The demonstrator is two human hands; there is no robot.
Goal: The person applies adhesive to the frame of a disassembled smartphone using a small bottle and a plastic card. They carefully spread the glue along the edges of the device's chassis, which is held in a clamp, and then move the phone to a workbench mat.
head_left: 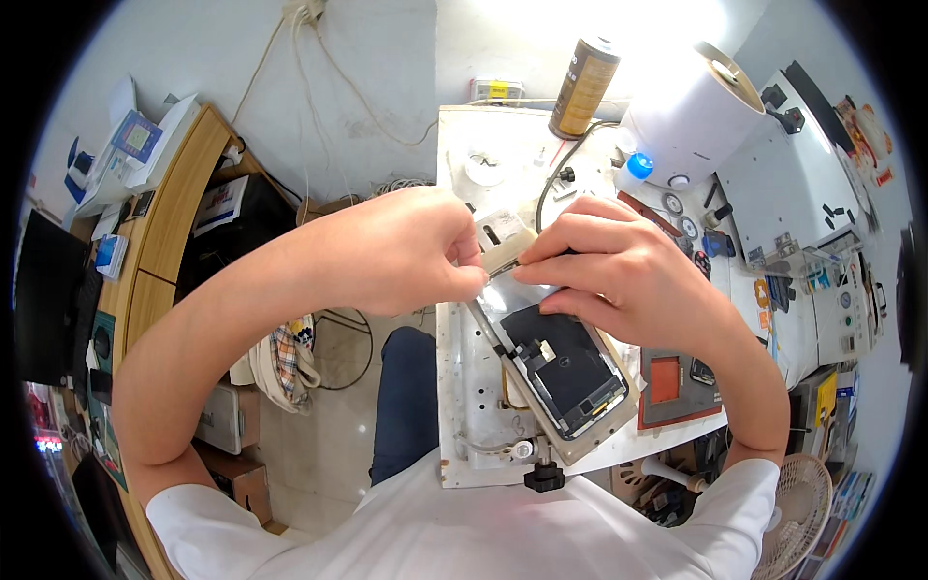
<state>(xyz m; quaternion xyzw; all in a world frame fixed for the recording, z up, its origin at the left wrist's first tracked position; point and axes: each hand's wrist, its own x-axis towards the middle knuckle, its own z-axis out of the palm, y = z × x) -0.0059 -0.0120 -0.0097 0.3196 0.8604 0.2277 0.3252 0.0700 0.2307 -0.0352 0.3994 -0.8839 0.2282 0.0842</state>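
Left hand [416, 253] is seemingly pinching, right hand [623, 266] half-curling, near phone panel's [570, 360] far end (can't tell what they're gripping); panel's lying exposed, work seemingly unfinished.

Left hand [416, 253]: curled fingers hide from me whatever they may grip. Right hand [633, 271] partly covers the opened device [565, 362] below. Right of it, small orange parts [763, 292], too small for me to identify. Fan [810, 493], farther lower right: partly behind sleeve [739, 498].
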